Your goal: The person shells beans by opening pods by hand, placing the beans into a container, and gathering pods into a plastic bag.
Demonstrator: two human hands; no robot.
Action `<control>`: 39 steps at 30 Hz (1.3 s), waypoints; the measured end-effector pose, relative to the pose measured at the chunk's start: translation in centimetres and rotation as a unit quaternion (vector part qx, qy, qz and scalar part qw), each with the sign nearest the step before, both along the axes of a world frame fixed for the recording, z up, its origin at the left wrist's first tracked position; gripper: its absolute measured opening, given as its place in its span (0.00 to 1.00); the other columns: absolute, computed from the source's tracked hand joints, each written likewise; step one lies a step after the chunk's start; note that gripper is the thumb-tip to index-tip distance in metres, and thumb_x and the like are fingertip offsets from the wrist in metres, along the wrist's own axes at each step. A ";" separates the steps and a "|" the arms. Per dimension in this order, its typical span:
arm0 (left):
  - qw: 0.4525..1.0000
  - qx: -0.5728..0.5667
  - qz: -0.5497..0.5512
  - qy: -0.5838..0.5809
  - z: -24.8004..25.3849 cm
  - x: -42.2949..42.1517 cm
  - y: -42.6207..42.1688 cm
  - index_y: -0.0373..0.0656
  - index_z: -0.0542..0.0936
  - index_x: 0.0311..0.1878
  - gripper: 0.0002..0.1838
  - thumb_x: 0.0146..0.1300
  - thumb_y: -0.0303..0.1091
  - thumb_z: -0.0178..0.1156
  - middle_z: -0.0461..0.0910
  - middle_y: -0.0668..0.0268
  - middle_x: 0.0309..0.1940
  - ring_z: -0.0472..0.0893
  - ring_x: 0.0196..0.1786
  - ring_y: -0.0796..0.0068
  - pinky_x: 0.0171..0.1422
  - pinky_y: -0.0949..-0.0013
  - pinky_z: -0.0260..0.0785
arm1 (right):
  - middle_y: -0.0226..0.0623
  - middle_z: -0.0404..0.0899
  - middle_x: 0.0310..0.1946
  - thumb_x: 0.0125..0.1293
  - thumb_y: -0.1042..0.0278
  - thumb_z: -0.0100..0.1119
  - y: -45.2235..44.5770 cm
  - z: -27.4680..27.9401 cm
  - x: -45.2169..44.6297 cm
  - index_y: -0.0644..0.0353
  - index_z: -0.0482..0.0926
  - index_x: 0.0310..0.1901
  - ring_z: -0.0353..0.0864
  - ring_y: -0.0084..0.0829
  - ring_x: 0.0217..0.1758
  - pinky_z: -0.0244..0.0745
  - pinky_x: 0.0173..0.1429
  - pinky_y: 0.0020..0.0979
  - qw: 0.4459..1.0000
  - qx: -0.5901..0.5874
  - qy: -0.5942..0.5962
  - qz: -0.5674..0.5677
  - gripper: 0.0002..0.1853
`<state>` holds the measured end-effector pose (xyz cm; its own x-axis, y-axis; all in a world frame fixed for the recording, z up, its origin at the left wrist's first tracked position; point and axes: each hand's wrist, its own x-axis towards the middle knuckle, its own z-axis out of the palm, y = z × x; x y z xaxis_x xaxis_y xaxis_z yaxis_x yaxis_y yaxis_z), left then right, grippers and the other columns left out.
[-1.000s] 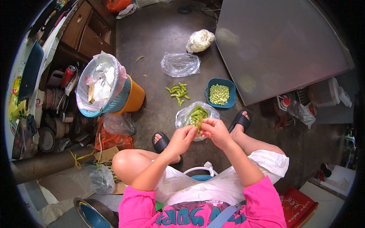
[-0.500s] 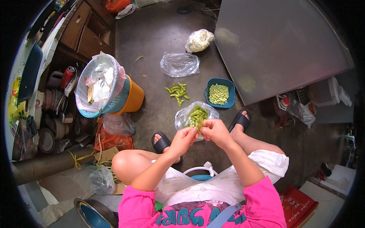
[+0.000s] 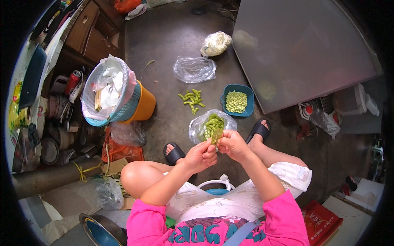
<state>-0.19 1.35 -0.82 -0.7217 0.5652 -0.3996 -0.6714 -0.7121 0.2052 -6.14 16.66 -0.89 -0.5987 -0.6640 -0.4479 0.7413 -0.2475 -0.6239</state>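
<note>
My left hand (image 3: 201,156) and my right hand (image 3: 232,145) meet in front of my lap, fingers pinched on one green soybean pod (image 3: 216,136). It looks pale and flattened; whether beans remain inside I cannot make out. Just beyond the fingers, a clear plastic bag (image 3: 195,130) lies open on the floor, filled with plump pods (image 3: 214,123). A small pile of pods (image 3: 191,99) rests farther out. To the right of that pile, a blue square basin (image 3: 244,112) contains shelled light-green beans (image 3: 236,101).
An empty-looking clear bag (image 3: 194,69) and a tied bag of pale contents (image 3: 216,44) lie farther away. On the left stand a lined blue waste basket (image 3: 98,119) and an orange bin (image 3: 144,104). A large grey panel (image 3: 305,53) rises at right. Black slippers (image 3: 259,130) are on my feet.
My left fingers have curled in more and shifted slightly on the pod, which now looks lighter and flatter. The bag, basin and loose pods have stayed put.
</note>
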 end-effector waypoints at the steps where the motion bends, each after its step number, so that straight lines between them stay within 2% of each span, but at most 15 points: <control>1: 0.997 -0.067 -0.021 0.020 0.0 -0.2 -0.2 0.47 0.65 0.23 0.18 0.67 0.45 0.41 0.54 0.77 0.11 0.54 0.14 0.81 0.21 0.75 0.48 | 0.26 0.71 0.20 0.54 0.74 0.51 -0.1 0.2 0.0 0.61 0.74 0.29 0.63 0.15 0.18 0.58 0.23 0.17 1.000 0.004 -0.012 -0.010 0.03; 3: 0.976 -0.201 -0.063 0.058 0.5 -1.0 -0.8 0.44 0.66 0.23 0.17 0.65 0.43 0.45 0.58 0.74 0.11 0.58 0.14 0.80 0.20 0.72 0.51 | 0.25 0.69 0.18 0.53 0.75 0.50 -0.4 0.5 0.0 0.59 0.73 0.25 0.62 0.15 0.17 0.56 0.22 0.18 0.999 0.013 -0.038 -0.030 0.02; 4: 0.908 -0.378 -0.051 0.174 1.1 -1.0 -0.7 0.43 0.66 0.24 0.15 0.63 0.41 0.48 0.60 0.72 0.12 0.61 0.15 0.77 0.21 0.70 0.53 | 0.25 0.69 0.18 0.53 0.74 0.50 -0.6 0.5 0.0 0.59 0.73 0.25 0.62 0.15 0.17 0.56 0.22 0.18 0.998 0.020 -0.038 -0.040 0.03; 5: 0.794 -0.537 -0.038 0.281 1.9 -1.0 -0.6 0.41 0.66 0.25 0.14 0.62 0.39 0.51 0.62 0.69 0.13 0.63 0.16 0.75 0.21 0.67 0.56 | 0.25 0.69 0.18 0.54 0.74 0.50 -0.7 0.5 0.0 0.59 0.72 0.25 0.62 0.15 0.17 0.55 0.22 0.18 0.998 0.027 -0.039 -0.049 0.03; 6: 0.641 -0.669 -0.023 0.375 2.7 -1.1 -0.4 0.40 0.67 0.25 0.13 0.60 0.37 0.53 0.64 0.67 0.13 0.66 0.17 0.72 0.22 0.65 0.58 | 0.25 0.68 0.18 0.54 0.74 0.50 -0.7 0.5 0.0 0.59 0.72 0.25 0.62 0.15 0.17 0.55 0.21 0.18 0.997 0.034 -0.039 -0.060 0.03; 7: 0.547 -0.721 -0.046 0.422 3.1 -1.3 -0.7 0.38 0.68 0.28 0.10 0.56 0.34 0.55 0.72 0.55 0.19 0.74 0.26 0.55 0.30 0.60 0.64 | 0.25 0.68 0.18 0.54 0.73 0.51 -0.6 0.5 0.0 0.59 0.72 0.24 0.62 0.15 0.17 0.55 0.21 0.18 0.997 0.034 -0.037 -0.054 0.03; 13: 0.512 -0.727 -0.018 0.458 2.5 -0.9 -0.4 0.38 0.67 0.26 0.09 0.58 0.32 0.52 0.72 0.54 0.21 0.73 0.27 0.51 0.31 0.56 0.63 | 0.25 0.68 0.18 0.54 0.73 0.52 -0.5 0.4 0.1 0.59 0.71 0.24 0.62 0.15 0.18 0.55 0.21 0.17 0.998 0.040 -0.021 -0.035 0.04; 16: 0.577 -0.710 -0.024 0.403 2.1 -0.6 -0.2 0.38 0.68 0.26 0.10 0.61 0.33 0.48 0.71 0.54 0.20 0.72 0.26 0.52 0.30 0.58 0.63 | 0.25 0.68 0.18 0.54 0.74 0.52 -0.5 0.9 0.0 0.59 0.71 0.24 0.62 0.15 0.18 0.55 0.22 0.17 0.998 0.040 -0.021 -0.034 0.04; 22: 0.792 -0.548 -0.016 0.270 0.5 -0.5 -0.6 0.37 0.69 0.29 0.13 0.64 0.36 0.44 0.69 0.53 0.19 0.70 0.22 0.55 0.28 0.63 0.62 | 0.25 0.69 0.19 0.54 0.72 0.54 -0.6 0.3 0.2 0.59 0.72 0.25 0.63 0.14 0.19 0.56 0.23 0.17 0.998 0.038 -0.031 -0.035 0.04; 25: 0.835 -0.500 -0.010 0.228 -0.1 -0.6 -0.9 0.36 0.69 0.27 0.14 0.63 0.37 0.46 0.70 0.52 0.19 0.70 0.21 0.57 0.27 0.64 0.61 | 0.25 0.69 0.20 0.53 0.71 0.57 -0.7 0.1 0.2 0.60 0.73 0.26 0.64 0.15 0.20 0.58 0.23 0.17 0.997 0.052 -0.028 -0.056 0.04; 27: 0.739 -0.617 -0.017 0.268 0.7 -0.8 -0.9 0.36 0.70 0.25 0.14 0.62 0.37 0.47 0.70 0.52 0.18 0.71 0.21 0.55 0.27 0.62 0.62 | 0.25 0.70 0.22 0.53 0.69 0.59 -1.1 -0.5 0.3 0.61 0.73 0.28 0.65 0.16 0.21 0.60 0.24 0.17 0.990 0.105 0.003 -0.098 0.06; 29: 0.658 -0.692 -0.024 0.297 1.5 -0.9 -0.9 0.36 0.70 0.24 0.15 0.61 0.37 0.48 0.71 0.52 0.17 0.72 0.21 0.53 0.27 0.60 0.62 | 0.25 0.71 0.24 0.53 0.71 0.60 -1.1 -0.4 0.2 0.62 0.74 0.33 0.67 0.15 0.24 0.61 0.26 0.17 0.952 0.198 0.187 -0.140 0.08; 31: 0.602 -0.731 -0.030 0.319 1.7 -0.9 -0.8 0.36 0.72 0.24 0.14 0.60 0.37 0.49 0.71 0.51 0.17 0.73 0.23 0.50 0.27 0.58 0.63 | 0.26 0.73 0.25 0.52 0.73 0.61 -0.7 0.2 -0.2 0.64 0.77 0.34 0.66 0.16 0.24 0.62 0.27 0.18 0.855 0.311 0.396 -0.125 0.08; 35: 0.613 -0.720 -0.029 0.324 1.9 -0.8 -0.5 0.38 0.73 0.25 0.13 0.60 0.36 0.48 0.72 0.50 0.18 0.73 0.25 0.48 0.28 0.55 0.63 | 0.32 0.74 0.22 0.51 0.73 0.61 -1.2 0.5 0.4 0.66 0.80 0.30 0.68 0.17 0.22 0.62 0.27 0.20 0.857 0.296 0.413 -0.081 0.06; 39: 0.592 -0.736 -0.031 0.326 1.6 -0.7 -0.7 0.38 0.73 0.25 0.14 0.60 0.37 0.47 0.73 0.51 0.19 0.74 0.26 0.48 0.29 0.54 0.64 | 0.37 0.76 0.22 0.50 0.72 0.61 -1.8 0.8 1.2 0.64 0.80 0.31 0.74 0.27 0.23 0.66 0.27 0.27 0.854 0.310 0.412 -0.064 0.07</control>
